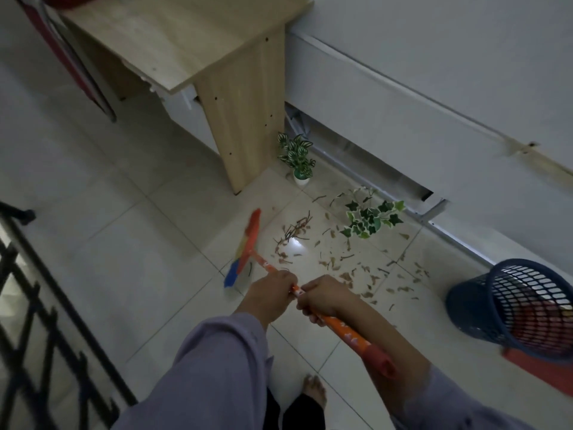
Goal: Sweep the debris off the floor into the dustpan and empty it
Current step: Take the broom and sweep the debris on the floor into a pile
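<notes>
Gripping the orange printed broom handle (341, 327) with both hands, the person stands barefoot on the pale tiled floor (124, 259), the left hand (269, 297) lower down the shaft and the right hand (322, 297) just behind it, fingers of each curled tight round the stick. That two-handed hold looks meant to give leverage for a sideways stroke. The broom's multicoloured bristle head (245, 252), red at the far end and blue at the near end, sits to the left of the mess, blurred, so I'd judge it is set to drag across towards the right. The scattered brown dry leaves and twigs (341, 262) lie spread over the tiles between the broom head and the dark blue plastic mesh wastebasket (511, 305), which stands at the right, likely kept near for emptying. An orange-red flat thing (536, 364) pokes out beneath the basket; it may be the dustpan, though I cannot tell. Two small plants stay clear of the stroke: a striped-leaf plant in a white pot (296, 159) beside the light wooden desk leg (245, 119), and a variegated ivy sprig (372, 215) lying at the edge of the debris, where a careless sweep could catch it
</notes>
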The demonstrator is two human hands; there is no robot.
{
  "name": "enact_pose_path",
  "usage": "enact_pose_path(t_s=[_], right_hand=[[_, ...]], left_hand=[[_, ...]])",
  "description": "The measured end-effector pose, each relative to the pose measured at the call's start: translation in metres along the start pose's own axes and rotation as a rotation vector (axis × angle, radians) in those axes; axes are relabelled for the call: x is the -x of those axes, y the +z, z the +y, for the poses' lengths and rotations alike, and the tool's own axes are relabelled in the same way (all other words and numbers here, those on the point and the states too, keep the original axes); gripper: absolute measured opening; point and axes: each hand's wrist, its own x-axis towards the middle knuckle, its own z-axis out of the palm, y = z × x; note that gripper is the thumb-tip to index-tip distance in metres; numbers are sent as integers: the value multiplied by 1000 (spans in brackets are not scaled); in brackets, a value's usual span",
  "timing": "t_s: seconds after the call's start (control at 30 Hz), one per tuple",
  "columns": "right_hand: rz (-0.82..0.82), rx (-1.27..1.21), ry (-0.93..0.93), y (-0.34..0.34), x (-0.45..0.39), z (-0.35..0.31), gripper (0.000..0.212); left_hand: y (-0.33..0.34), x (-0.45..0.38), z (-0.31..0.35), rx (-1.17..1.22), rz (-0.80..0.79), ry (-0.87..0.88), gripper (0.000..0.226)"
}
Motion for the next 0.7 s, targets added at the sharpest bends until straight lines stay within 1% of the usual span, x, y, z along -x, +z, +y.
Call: enact_pose_path(t_s=[0.1, 0.17, 0.23, 0.3, 0.37, 0.47, 0.6, 0.7], right_hand=[[-26, 59, 47, 16, -4, 16, 25], [-19, 82, 85, 17, -1, 29, 22], [12, 69, 117, 11, 7, 41, 17], [53, 79, 122, 2, 18, 50, 16], [96, 125, 93, -7, 30, 53, 20], [124, 132, 27, -18, 40, 47, 20], [125, 107, -44, -18, 37, 34, 21], [94, 45, -18, -8, 26, 33, 22]], left_hand=[[22, 9, -5, 2, -124, -10, 15], [34, 14, 5, 32, -159, 5, 16], [42, 18, 23, 80, -151, 14, 13], [43, 21, 43, 131, -123, 41, 13], [38, 20, 55, 150, -81, 89, 13], [27, 15, 56, 112, -9, 152, 8], [14, 7, 42, 56, 41, 101, 6], [18, 5, 33, 24, -10, 45, 3]])
